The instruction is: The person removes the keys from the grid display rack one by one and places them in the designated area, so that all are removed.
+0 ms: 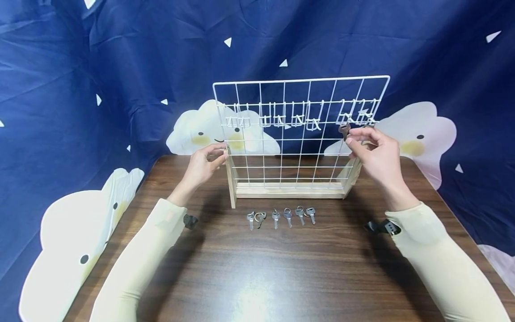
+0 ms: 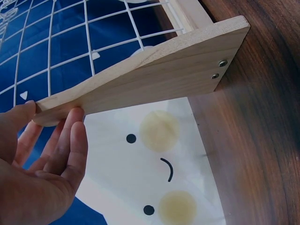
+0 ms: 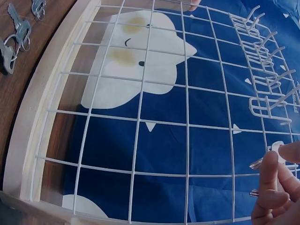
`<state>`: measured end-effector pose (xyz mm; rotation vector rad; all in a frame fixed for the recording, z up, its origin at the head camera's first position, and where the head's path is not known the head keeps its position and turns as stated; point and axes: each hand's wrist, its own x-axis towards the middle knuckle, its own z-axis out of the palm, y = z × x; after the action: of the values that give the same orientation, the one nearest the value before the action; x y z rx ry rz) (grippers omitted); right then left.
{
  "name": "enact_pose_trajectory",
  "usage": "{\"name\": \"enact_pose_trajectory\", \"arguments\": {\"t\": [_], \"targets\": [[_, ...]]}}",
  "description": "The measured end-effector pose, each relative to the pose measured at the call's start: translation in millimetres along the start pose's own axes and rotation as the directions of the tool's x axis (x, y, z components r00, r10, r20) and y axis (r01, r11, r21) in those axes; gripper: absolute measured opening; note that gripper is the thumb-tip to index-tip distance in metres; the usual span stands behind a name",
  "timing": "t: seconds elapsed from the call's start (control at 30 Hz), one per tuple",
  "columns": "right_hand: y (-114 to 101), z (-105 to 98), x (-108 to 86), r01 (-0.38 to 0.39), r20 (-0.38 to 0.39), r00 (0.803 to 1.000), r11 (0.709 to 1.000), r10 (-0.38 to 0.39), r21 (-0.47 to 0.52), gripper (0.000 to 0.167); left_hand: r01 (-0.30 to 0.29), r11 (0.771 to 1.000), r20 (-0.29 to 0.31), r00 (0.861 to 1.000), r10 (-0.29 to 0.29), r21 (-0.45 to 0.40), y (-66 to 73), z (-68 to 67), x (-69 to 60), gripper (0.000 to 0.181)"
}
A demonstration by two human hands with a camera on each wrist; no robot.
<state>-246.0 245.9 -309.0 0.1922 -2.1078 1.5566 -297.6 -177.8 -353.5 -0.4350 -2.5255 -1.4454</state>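
Note:
A white wire grid rack [image 1: 281, 139] with a wooden stand rises at the back of the table. My left hand [image 1: 205, 162] grips the top end of the stand's left wooden side panel [image 2: 154, 65], thumb on one side and fingers on the other. Between thumb and fingertips, my right hand [image 1: 376, 150] pinches a key [image 1: 344, 129] just below the white hooks [image 1: 345, 117] at the grid's right. Behind those fingers another key shows partly, its hold on a hook hidden. Several silver keys with rings [image 1: 275, 218] lie in a row before the rack.
More white wire hooks [image 1: 297, 120] hang along the upper grid. The wooden crossbar [image 1: 289, 191] joins the stand's sides at the bottom. A blue cloth [image 1: 306, 40] with clouds and triangles hangs behind the brown table [image 1: 225, 264].

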Motion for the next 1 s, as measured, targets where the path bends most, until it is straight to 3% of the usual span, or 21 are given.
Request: {"name": "enact_pose_trajectory", "arguments": {"t": [0.33,1.0], "targets": [[-0.7,1.9,4.6,0.011,-0.021,1.0,1.0,-0.011,-0.006,0.031,0.005,1.0,-0.003,1.0,-0.005,0.025,-0.4,-0.4,1.0,0.036],[-4.2,7.6,9.3,0.013,-0.029,0.999,0.998,-0.014,-0.062,0.022,-0.001,1.0,-0.004,1.0,0.001,0.013,-0.7,-0.5,1.1,0.034]]}}
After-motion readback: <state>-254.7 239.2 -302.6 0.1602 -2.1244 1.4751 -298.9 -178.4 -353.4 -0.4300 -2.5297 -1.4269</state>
